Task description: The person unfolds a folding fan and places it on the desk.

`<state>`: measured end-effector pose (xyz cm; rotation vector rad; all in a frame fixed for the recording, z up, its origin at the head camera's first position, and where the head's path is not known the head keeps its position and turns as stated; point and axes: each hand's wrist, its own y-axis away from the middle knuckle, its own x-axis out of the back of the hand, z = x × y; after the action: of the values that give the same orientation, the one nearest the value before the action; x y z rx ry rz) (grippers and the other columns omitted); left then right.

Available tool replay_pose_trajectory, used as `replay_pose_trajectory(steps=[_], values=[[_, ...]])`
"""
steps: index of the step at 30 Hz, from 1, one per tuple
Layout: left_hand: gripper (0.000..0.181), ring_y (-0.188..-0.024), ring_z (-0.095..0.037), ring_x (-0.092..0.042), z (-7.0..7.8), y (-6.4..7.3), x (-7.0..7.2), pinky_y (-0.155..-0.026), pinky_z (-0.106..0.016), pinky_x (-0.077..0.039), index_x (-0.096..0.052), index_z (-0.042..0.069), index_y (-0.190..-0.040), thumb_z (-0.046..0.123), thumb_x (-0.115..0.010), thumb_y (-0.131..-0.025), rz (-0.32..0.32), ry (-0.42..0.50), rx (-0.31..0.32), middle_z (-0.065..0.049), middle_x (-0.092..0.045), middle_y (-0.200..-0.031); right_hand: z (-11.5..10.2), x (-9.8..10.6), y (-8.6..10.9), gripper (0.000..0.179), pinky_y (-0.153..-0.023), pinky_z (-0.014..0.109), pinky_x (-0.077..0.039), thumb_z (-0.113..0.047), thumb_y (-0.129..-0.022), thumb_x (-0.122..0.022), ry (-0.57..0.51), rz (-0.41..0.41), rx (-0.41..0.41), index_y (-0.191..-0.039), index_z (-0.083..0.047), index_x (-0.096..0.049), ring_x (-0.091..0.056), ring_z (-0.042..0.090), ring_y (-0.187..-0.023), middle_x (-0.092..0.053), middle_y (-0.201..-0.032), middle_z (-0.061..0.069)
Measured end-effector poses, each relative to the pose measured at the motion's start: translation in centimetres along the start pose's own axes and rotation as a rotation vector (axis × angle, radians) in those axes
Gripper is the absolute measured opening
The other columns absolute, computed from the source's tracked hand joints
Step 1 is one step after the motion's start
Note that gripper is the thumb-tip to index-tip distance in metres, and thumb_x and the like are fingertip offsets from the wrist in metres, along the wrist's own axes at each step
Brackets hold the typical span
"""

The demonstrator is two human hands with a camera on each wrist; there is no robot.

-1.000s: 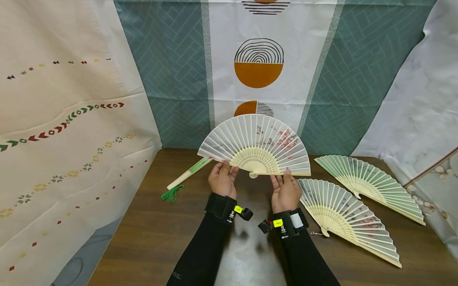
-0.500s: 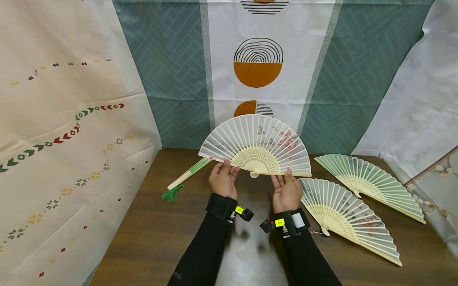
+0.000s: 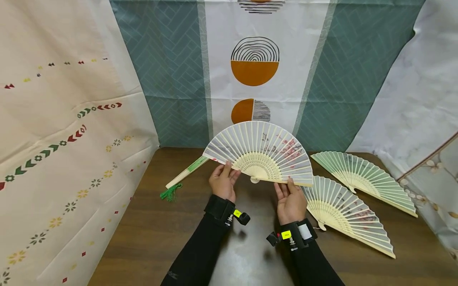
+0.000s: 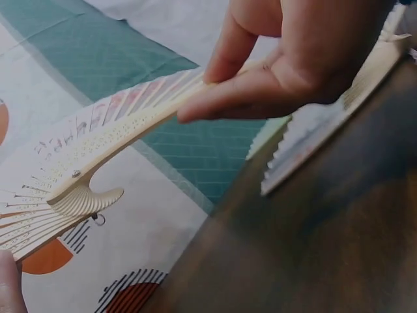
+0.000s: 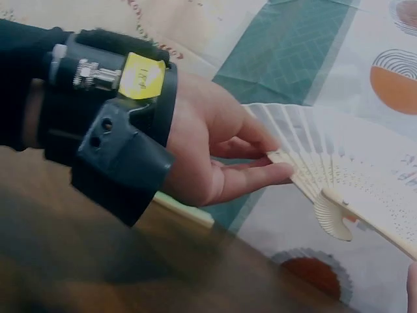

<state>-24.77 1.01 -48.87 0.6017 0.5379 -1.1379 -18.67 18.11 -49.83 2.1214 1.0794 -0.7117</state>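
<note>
Stretching wide above the counter (image 3: 143, 246), the blossom-printed white fan (image 3: 255, 143) is up and fully spread, long axis running left to right, right end lower in the head view! Left hand (image 3: 222, 185) pinches it at one side, right hand (image 3: 292, 204) at the other, neither clearly nearer, the pivot (image 3: 254, 180) between them. Out left lies a folded green fan (image 3: 187, 172) with its tassel (image 3: 170, 193); out right, a second white fan (image 3: 348, 216), then a spread green fan (image 3: 365, 180) beyond.

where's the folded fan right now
In the head view, the folded fan lies on the table, left of the left hand, its green tassel at the near end.
</note>
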Motion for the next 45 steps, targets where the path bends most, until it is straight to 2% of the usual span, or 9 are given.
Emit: replay_pose_trajectory(steps=[6, 11, 15, 20, 24, 28, 34, 39, 45], values=[[0.016, -0.065, -0.010, -0.073, -0.2, 0.6, 1.5, -0.068, -0.024, -0.071, -0.073, 0.004, -0.094, 0.001, -0.072, -0.110, -0.066, -0.067, 0.071, -0.003, -0.070, -0.091, -0.2, 2.7, 1.9, 0.023, -0.103, 0.034, -0.070, -0.015, -0.120, -0.057, 0.011, 0.000, -0.046, -0.142, -0.011, -0.057, -0.077, 0.010, -0.113, -0.071, -0.134, -0.002], [0.015, -0.067, -0.011, -0.076, 0.2, 1.4, 3.1, -0.069, -0.027, -0.072, -0.067, 0.002, -0.096, -0.001, -0.071, -0.110, -0.160, -0.207, 0.143, -0.004, -0.070, -0.089, -0.8, 4.9, 4.1, 0.029, -0.095, 0.034, -0.074, -0.017, -0.118, -0.060, 0.041, 0.017, -0.087, -0.146, -0.010, -0.052, -0.077, 0.009, -0.109, -0.071, -0.132, -0.004], [0.007, -0.069, -0.011, -0.079, 0.8, 2.1, 4.6, -0.070, -0.027, -0.073, -0.069, -0.005, -0.107, 0.001, -0.071, -0.110, -0.238, -0.329, 0.188, -0.002, -0.076, -0.086, -1.2, 6.5, 5.9, 0.027, -0.099, 0.034, -0.073, -0.021, -0.119, -0.058, 0.129, 0.011, -0.126, -0.143, -0.012, -0.048, -0.074, 0.006, -0.113, -0.068, -0.130, -0.008], [0.013, -0.067, -0.010, -0.079, 1.9, 2.8, 6.5, -0.063, -0.025, -0.070, -0.069, -0.010, -0.114, 0.000, -0.074, -0.107, -0.264, -0.471, 0.202, -0.003, -0.080, -0.084, -1.5, 8.5, 7.8, 0.029, -0.105, 0.035, -0.071, -0.027, -0.121, -0.054, 0.232, -0.029, -0.206, -0.148, -0.018, -0.046, -0.076, 0.003, -0.114, -0.068, -0.128, -0.012], [0.014, -0.067, -0.010, -0.079, 2.4, 3.6, 7.6, -0.063, -0.026, -0.070, -0.066, -0.007, -0.111, 0.003, -0.076, -0.108, -0.320, -0.568, 0.264, -0.005, -0.081, -0.088, -2.0, 10.4, 9.4, 0.041, -0.112, 0.033, -0.068, -0.035, -0.124, -0.047, 0.348, -0.055, -0.247, -0.160, -0.018, -0.037, -0.077, -0.001, -0.116, -0.060, -0.141, -0.010], [0.015, -0.066, -0.011, -0.080, 2.7, 4.4, 8.3, -0.063, -0.026, -0.071, -0.062, -0.002, -0.107, 0.004, -0.076, -0.109, -0.373, -0.636, 0.338, -0.007, -0.081, -0.090, -2.6, 12.4, 11.2, 0.059, -0.117, 0.029, -0.064, -0.041, -0.125, -0.039, 0.486, -0.099, -0.286, -0.171, -0.007, -0.023, -0.075, -0.005, -0.116, -0.058, -0.143, -0.005], [0.016, -0.066, -0.009, -0.078, 2.9, 5.3, 8.6, -0.062, -0.026, -0.070, -0.061, -0.003, -0.110, 0.006, -0.075, -0.110, -0.430, -0.726, 0.403, -0.010, -0.083, -0.096, -3.2, 14.5, 13.0, 0.048, -0.107, 0.033, -0.070, -0.036, -0.126, -0.039, 0.492, -0.065, -0.333, -0.159, -0.003, -0.038, -0.080, 0.001, -0.110, -0.071, -0.121, -0.004], [0.015, -0.066, -0.009, -0.079, 2.8, 5.9, 8.8, -0.062, -0.025, -0.070, -0.062, -0.002, -0.107, 0.006, -0.075, -0.109, -0.476, -0.759, 0.448, -0.013, -0.085, -0.095, -4.0, 15.8, 13.7, 0.051, -0.106, 0.033, -0.070, -0.035, -0.126, -0.035, 0.497, -0.047, -0.364, -0.164, -0.001, -0.029, -0.080, 0.000, -0.107, -0.075, -0.117, -0.007], [0.017, -0.065, -0.009, -0.077, 2.9, 7.0, 9.2, -0.059, -0.022, -0.067, -0.064, 0.002, -0.097, 0.006, -0.075, -0.109, -0.509, -0.776, 0.493, -0.007, -0.082, -0.084, -5.1, 17.4, 14.2, 0.035, -0.106, 0.035, -0.070, -0.030, -0.125, -0.035, 0.406, -0.006, -0.433, -0.120, -0.015, -0.067, -0.083, 0.004, -0.103, -0.082, -0.108, -0.008]])
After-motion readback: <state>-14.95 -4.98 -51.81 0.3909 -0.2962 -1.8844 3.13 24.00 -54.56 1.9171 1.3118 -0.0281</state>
